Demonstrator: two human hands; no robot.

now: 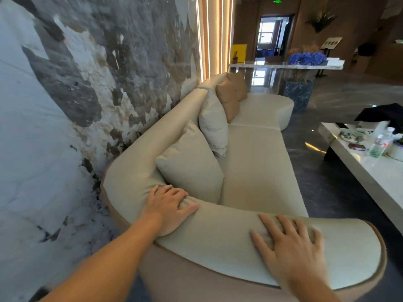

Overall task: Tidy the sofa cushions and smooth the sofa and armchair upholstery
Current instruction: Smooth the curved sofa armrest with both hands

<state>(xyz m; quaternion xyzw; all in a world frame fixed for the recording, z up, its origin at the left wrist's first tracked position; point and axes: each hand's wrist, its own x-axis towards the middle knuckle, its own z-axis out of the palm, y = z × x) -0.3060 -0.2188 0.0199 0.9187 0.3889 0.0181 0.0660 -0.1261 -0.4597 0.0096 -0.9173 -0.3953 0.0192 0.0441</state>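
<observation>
A long cream sofa [257, 162] runs away from me along the marble wall. Both my hands lie on its near padded armrest [222, 232]. My left hand [170, 209] rests palm down at the armrest's inner corner, fingers slightly curled over the padding. My right hand [290, 245] lies flat with fingers spread further right on the same armrest. Two cream cushions lean on the backrest, the near one [192, 164] and a second [212, 120] behind it. Two tan cushions [231, 97] stand at the far end.
A marble-patterned wall [65, 105] stands close on the left. A low white coffee table [370, 171] with a bottle, boxes and a dark cloth sits to the right. Dark glossy floor [322, 131] separates it from the sofa. A counter with blue flowers [305, 58] stands beyond.
</observation>
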